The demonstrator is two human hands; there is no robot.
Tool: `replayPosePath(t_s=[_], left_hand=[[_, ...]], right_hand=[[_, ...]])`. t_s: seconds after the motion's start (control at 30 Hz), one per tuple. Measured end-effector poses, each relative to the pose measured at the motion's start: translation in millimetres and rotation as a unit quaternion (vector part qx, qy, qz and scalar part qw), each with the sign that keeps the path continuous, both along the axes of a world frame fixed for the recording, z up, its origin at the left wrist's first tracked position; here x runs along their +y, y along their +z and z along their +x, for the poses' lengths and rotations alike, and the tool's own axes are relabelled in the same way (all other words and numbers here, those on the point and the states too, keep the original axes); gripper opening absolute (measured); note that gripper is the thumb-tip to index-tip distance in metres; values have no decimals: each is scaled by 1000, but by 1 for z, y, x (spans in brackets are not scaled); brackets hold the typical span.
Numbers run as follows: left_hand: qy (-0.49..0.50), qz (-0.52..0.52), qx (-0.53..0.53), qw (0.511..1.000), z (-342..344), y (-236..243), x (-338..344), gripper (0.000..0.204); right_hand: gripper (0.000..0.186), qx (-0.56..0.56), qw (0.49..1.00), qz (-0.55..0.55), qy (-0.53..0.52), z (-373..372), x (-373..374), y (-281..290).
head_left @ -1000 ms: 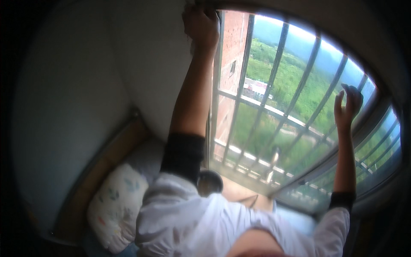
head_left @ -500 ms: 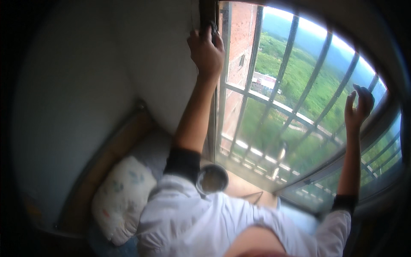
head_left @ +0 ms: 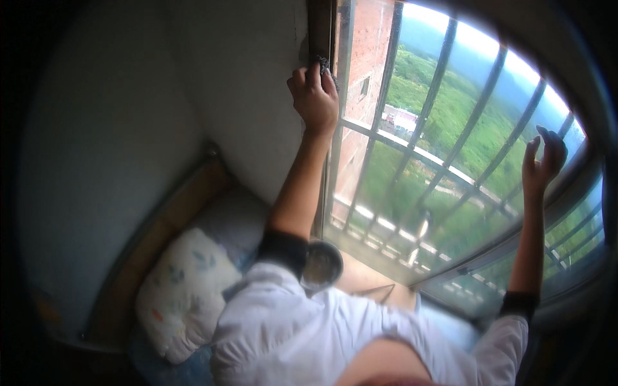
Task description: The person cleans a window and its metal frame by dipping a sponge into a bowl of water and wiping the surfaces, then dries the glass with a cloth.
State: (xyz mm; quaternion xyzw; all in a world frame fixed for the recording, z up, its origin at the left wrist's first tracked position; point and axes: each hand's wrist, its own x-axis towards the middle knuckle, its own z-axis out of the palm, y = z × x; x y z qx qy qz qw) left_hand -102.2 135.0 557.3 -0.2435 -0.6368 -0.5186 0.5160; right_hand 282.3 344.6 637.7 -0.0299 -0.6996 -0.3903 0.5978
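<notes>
Head view: both hands [head_left: 314, 96] raised against window frame [head_left: 320, 38].

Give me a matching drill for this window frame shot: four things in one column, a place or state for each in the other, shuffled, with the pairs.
Things:
1. left hand
2. right hand
3. pillow
4. round bowl

Places or states:
A. lying on the bed, lower left
B. raised by the bars, fingers spread, holding nothing
C. pressing a dark scrubber against the window frame
D. on the sill near the left elbow

Pairs: 1-C, 2-B, 3-A, 4-D
</notes>
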Motion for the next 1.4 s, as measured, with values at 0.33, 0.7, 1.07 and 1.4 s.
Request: replayPosePath(t_s=[0.33,0.7,1.07,1.4], left_hand=[[73,100,202,972,-28,96,24,21],[63,95,201,973,-35,104,23,16],[38,53,66,996,8,-38,5,21],[112,43,178,977,-37,108,25,20]], right_hand=[[21,-7,999,27,-26,5,8,0],[17,-15,999,33,-32,6,21,-1],[17,-24,999,30,-11,7,22,0],[18,-43,998,35,-44,11,19,-1]])
